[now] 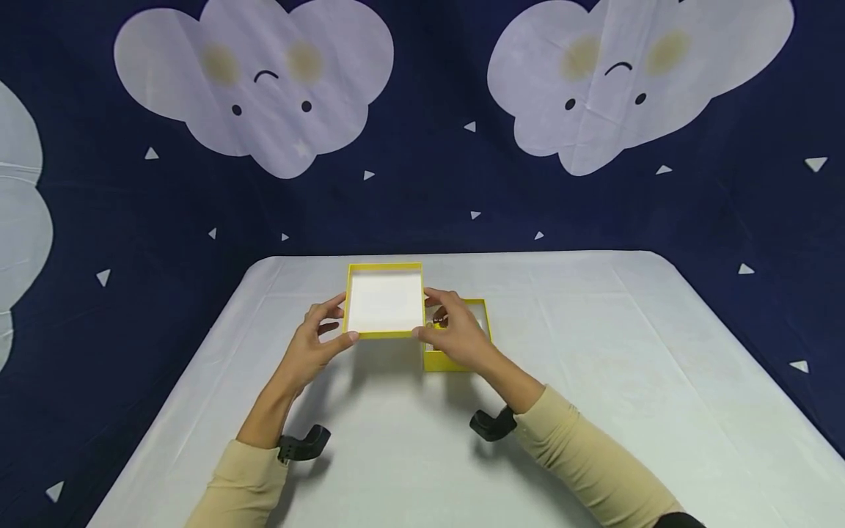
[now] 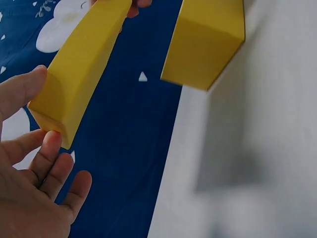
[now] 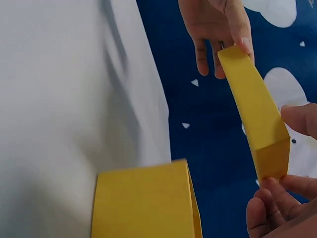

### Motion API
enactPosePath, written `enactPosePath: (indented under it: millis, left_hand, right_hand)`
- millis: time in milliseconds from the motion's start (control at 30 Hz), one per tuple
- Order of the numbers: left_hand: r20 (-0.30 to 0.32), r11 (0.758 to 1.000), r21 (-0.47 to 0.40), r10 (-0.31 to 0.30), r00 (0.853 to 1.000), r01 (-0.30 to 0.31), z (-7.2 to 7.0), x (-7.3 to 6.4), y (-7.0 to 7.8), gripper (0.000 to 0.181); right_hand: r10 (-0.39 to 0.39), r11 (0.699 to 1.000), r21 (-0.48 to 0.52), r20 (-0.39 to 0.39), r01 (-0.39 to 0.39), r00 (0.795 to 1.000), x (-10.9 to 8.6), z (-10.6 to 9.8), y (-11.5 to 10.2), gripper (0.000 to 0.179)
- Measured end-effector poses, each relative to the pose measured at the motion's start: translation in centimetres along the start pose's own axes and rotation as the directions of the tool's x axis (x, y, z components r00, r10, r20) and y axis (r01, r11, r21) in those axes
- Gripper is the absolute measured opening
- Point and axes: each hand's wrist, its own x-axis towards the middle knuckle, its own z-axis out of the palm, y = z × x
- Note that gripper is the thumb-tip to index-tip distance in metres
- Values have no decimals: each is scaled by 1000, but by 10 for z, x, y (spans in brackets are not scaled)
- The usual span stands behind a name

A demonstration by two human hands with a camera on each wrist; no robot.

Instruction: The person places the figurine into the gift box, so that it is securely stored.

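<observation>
A shallow yellow box lid (image 1: 386, 299) with a white inside is held up between both hands, its inside turned toward the head camera. My left hand (image 1: 310, 346) pinches its left edge, thumb at the lower corner and fingers behind. On the opposite edge my right hand (image 1: 462, 336) grips the lid the same way. Behind and below the right hand, a deeper yellow box (image 1: 455, 361) stands on the table, its top uncovered. Something small, dark and yellow shows inside the box, mostly hidden by the right hand. In the left wrist view the lid (image 2: 81, 64) is seen edge-on.
A white cloth covers the table (image 1: 627, 381). Beyond its far edge hangs a dark blue curtain (image 1: 422, 198) with clouds and small triangles. Black wrist straps (image 1: 305, 444) sit below both hands, and shadows of the arms fall on the cloth.
</observation>
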Motion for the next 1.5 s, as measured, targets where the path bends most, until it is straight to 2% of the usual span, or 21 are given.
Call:
enactPosePath:
  millis: [167, 333, 500, 767, 1067, 1300, 1500]
  left_hand:
    - [31, 999, -42, 24, 999, -23, 16, 7, 6, 72]
    - [54, 998, -64, 15, 998, -11, 31, 14, 10, 72]
    - [71, 996, -84, 12, 997, -6, 44, 23, 11, 67]
    - [68, 997, -73, 10, 998, -5, 62, 32, 12, 56]
    - [80, 986, -164, 3, 997, 10, 80, 39, 15, 42]
    - [76, 978, -208, 12, 997, 4, 91, 43, 14, 41]
    - [108, 980, -194, -19, 994, 40, 90, 33, 39, 46]
  right_hand:
    - [29, 999, 44, -37, -27, 999, -3, -15, 7, 70]
    - [10, 999, 53, -80, -5, 997, -5, -28, 15, 64]
    - [25, 998, 63, -117, -18, 993, -7, -39, 24, 56]
    - [71, 989, 136, -152, -50, 986, -10, -55, 36, 55]
    - [45, 979, 204, -183, -7, 982, -15, -66, 52, 53]
    - [35, 969, 246, -208, 18, 978, -19, -70, 59, 55]
    - [22, 977, 210, -239, 30, 971, -23, -71, 66, 50]
